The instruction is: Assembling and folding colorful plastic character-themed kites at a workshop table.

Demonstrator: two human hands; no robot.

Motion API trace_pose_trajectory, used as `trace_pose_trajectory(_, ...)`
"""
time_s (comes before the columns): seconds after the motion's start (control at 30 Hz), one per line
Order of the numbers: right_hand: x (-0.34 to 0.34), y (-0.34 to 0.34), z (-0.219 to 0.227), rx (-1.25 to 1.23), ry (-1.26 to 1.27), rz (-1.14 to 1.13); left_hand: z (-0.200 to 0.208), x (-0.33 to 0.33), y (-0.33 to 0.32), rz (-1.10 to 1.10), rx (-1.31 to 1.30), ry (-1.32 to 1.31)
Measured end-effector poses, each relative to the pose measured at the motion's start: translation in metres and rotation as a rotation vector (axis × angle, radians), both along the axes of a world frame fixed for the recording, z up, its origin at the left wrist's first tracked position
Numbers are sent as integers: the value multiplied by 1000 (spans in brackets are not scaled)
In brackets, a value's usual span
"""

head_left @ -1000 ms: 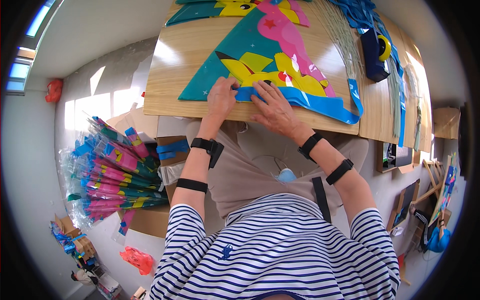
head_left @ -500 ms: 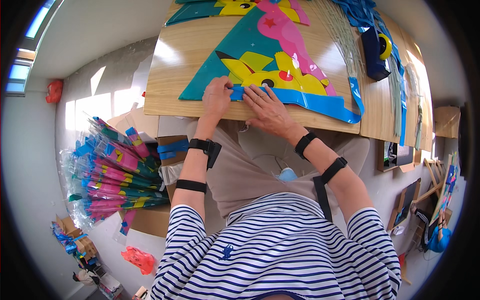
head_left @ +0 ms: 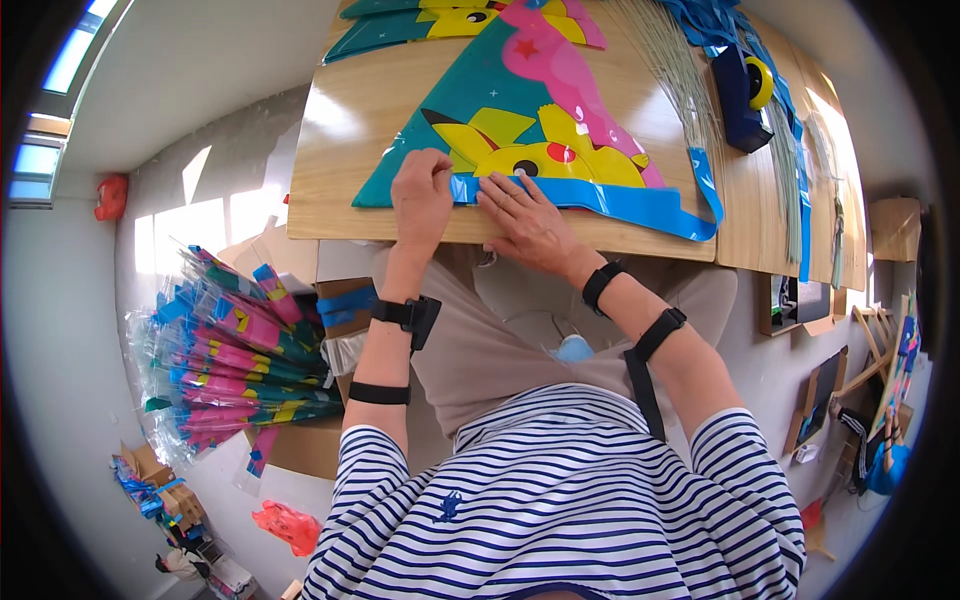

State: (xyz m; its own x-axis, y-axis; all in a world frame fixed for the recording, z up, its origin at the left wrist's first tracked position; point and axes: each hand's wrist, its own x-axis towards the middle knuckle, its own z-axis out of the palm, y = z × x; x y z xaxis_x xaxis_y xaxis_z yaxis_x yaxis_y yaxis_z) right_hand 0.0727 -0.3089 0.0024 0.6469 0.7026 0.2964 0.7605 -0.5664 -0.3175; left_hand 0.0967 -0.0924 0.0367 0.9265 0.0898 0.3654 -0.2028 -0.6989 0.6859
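Observation:
A teal, pink and yellow triangular plastic sheet (head_left: 470, 105) printed with a cartoon character lies on the wooden table in front of me. A blue ribbon (head_left: 630, 207) runs along its near edge, its loose tail curling up at the right. My left hand (head_left: 423, 185) is closed at the ribbon's left end, near the sheet's left corner; its fingertips are partly hidden. My right hand (head_left: 530, 215) lies flat on the ribbon just right of it, fingers stretched out, pressing it against the sheet.
More printed sheets (head_left: 380, 35) lie at the table's far side. Thin pale rods (head_left: 668, 65), blue ribbons (head_left: 705, 25) and a dark tape dispenser (head_left: 738, 105) with yellow tape are at the right. Wrapped, folded printed pieces (head_left: 240, 350) fill a carton on the left. A person (head_left: 885, 465) is far right.
My left hand has shifted slightly left and its wrist has turned more upright. The right hand stays flat on the ribbon. The whole view has moved slightly.

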Motion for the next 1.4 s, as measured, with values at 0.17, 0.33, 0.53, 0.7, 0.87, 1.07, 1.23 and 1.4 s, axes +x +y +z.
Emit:
trace_pose_trajectory(0.17, 2, 6, -1, 69, -3, 18, -28, -14, -24, -108, -129, 95)
trace_pose_trajectory(0.33, 3, 2, 2, 80, 59, 0, -44, -9, -23, -80, -293, 203)
trace_pose_trajectory(0.53, -31, -20, 40, 422, 347, -343, -45, -11, -22, -79, -341, 241)
trace_pose_trajectory(0.7, -61, -55, 40, 1164, 1428, -906, -45, -10, -26, -74, -323, 239)
trace_pose_trajectory(0.87, -62, -70, 37, 1595, 1516, -911, -48, -8, -22, -96, -321, 243)
trace_pose_trajectory(1.07, -48, -180, 29, 920, 574, -1215, -46, -10, -24, -70, -299, 257)
trace_pose_trajectory(1.23, -40, -238, 31, 85, -70, -1463, -44, -10, -28, -77, -265, 244)
trace_pose_trajectory(1.4, -12, -269, -4, 90, 63, -1560, -41, -8, -29, -94, -254, 256)
